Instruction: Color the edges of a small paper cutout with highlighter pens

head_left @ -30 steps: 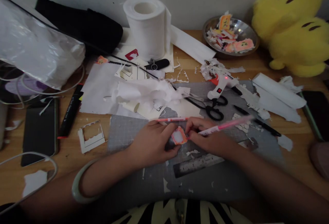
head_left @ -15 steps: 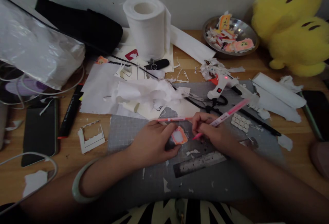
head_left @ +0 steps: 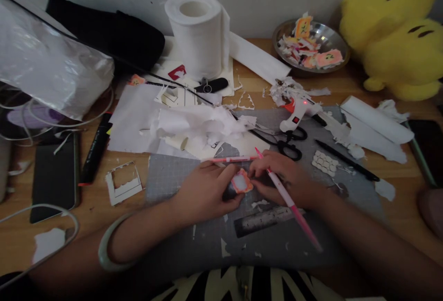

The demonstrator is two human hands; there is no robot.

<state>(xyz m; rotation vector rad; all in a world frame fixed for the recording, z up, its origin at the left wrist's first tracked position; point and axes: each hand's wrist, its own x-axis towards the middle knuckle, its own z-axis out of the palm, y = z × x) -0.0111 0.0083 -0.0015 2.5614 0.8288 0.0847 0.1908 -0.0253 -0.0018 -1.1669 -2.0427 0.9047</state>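
With the left hand, pinching a small, chunky paper piece with an orange edge and a pale middle. With the right hand, gripping a long, thin pen with a pink tip and a pink tail end. Slanting that pen across the hand, with its tip away from the paper piece and its tail toward the lap. Bringing the right fingers right by the piece's edge too, but can't tell if touching it. Holding the piece over the flat grey cutting mat, and can't tell if resting on it.

Best to pinch the piece softly by its sides, so as not to squash or rip it. Good to turn it a tiny bit at a time and look at each side. Smart to point the pink tip well away from the pale middle and the skin, so as not to leave a smudge.

Just past the hands, can see an orange pen with a white label, maybe in the way of the fingers. Closer to the lap, can spot a flat metal ruler, easy to bump. Farther back, can see black-handled scissors, messy white paper and a white glue gun with a red light. Maybe hot, so wise not to brush its nose.
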